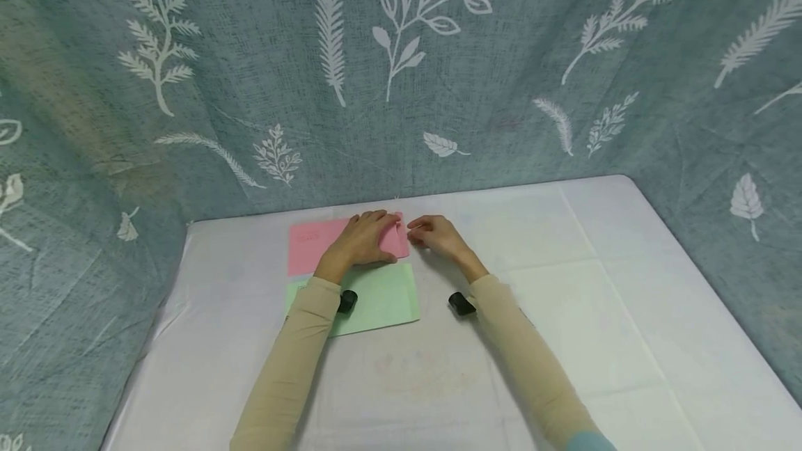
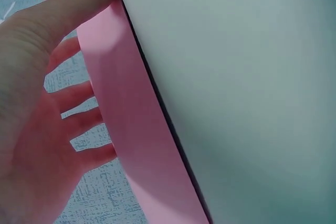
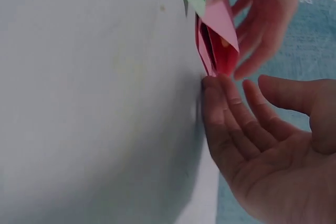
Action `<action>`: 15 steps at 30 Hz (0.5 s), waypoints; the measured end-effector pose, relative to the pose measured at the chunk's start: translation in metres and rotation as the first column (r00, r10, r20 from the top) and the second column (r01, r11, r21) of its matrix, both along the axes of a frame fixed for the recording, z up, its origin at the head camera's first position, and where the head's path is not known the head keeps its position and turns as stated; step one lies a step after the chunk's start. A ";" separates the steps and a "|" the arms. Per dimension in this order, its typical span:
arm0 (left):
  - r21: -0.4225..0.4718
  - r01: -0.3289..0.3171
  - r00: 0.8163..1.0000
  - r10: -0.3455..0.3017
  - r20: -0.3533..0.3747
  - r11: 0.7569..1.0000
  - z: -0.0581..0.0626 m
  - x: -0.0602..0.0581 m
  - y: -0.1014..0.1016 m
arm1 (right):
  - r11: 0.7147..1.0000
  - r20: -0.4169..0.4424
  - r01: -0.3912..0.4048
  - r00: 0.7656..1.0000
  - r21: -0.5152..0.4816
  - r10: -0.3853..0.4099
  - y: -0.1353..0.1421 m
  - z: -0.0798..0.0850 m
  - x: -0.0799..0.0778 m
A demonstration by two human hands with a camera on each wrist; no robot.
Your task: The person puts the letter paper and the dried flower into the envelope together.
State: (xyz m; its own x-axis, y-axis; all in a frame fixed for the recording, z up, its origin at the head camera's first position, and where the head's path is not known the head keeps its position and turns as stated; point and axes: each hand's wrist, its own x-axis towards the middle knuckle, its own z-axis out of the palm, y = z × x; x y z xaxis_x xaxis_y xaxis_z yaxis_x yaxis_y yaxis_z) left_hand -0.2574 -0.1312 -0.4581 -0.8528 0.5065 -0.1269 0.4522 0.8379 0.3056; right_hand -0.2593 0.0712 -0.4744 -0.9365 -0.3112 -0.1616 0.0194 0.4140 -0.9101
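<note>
A pink envelope (image 1: 316, 246) lies toward the table's back edge, its gaping end at the right. My left hand (image 1: 363, 236) arches over that end, gripping it with the thumb at the near edge and the fingers (image 2: 84, 121) at the far edge. The right wrist view looks into the red-shaded mouth (image 3: 224, 56); what is inside cannot be made out. My right hand (image 1: 436, 237) is just beyond this end. Its fingertips (image 3: 212, 90) are extended at the mouth's lower edge, with the thumb apart. A pale green envelope (image 1: 376, 301) lies nearer, partly under my left forearm.
A white cloth covers the table (image 1: 564, 326). Behind it and along both sides hangs a grey-green curtain (image 1: 250, 54) with white leaf prints. A black wrist device (image 1: 347, 301) sits by the left cuff, another black device (image 1: 461, 304) by the right.
</note>
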 end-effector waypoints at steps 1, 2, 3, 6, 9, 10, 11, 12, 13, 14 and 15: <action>0.003 -0.002 1.000 0.002 0.009 1.000 0.000 0.000 0.000 | 1.000 -0.018 -0.009 1.000 0.030 0.010 0.004 0.002 0.001; 0.004 -0.004 1.000 0.004 0.019 1.000 0.000 0.000 0.000 | 0.998 -0.032 -0.020 0.999 0.056 0.022 0.007 0.003 0.002; 0.009 -0.009 0.999 0.009 0.033 1.000 0.000 -0.001 -0.001 | 0.996 -0.042 -0.030 0.999 0.080 0.034 0.011 0.005 0.004; 0.028 -0.012 0.997 0.010 0.072 1.000 0.000 -0.001 -0.001 | 0.982 -0.080 -0.055 0.994 0.180 0.070 0.024 0.010 0.009; 0.054 -0.011 0.995 0.005 0.102 0.998 -0.001 -0.001 -0.002 | 0.964 -0.106 -0.067 0.990 0.258 0.097 0.039 0.014 0.016; 0.061 -0.012 0.994 0.005 0.108 0.998 -0.001 -0.001 -0.003 | 0.959 -0.114 -0.068 0.988 0.276 0.103 0.045 0.015 0.019; 0.071 -0.015 0.994 0.007 0.111 0.997 -0.002 0.000 -0.004 | 0.955 -0.121 -0.068 0.987 0.289 0.107 0.050 0.015 0.022; 0.085 -0.020 0.994 0.010 0.111 0.996 -0.001 0.002 -0.005 | 0.952 -0.125 -0.066 0.986 0.298 0.108 0.056 0.016 0.025; 0.097 -0.026 0.994 0.016 0.104 0.995 -0.002 0.004 -0.005 | 0.950 -0.129 -0.063 0.986 0.307 0.107 0.062 0.016 0.029; 0.110 -0.035 0.995 0.024 0.092 0.993 -0.002 0.007 -0.006 | 0.946 -0.132 -0.057 0.986 0.319 0.104 0.068 0.016 0.032; 0.120 -0.042 0.997 0.034 0.071 0.992 -0.002 0.010 -0.007 | 0.943 -0.136 -0.050 0.986 0.328 0.100 0.074 0.016 0.036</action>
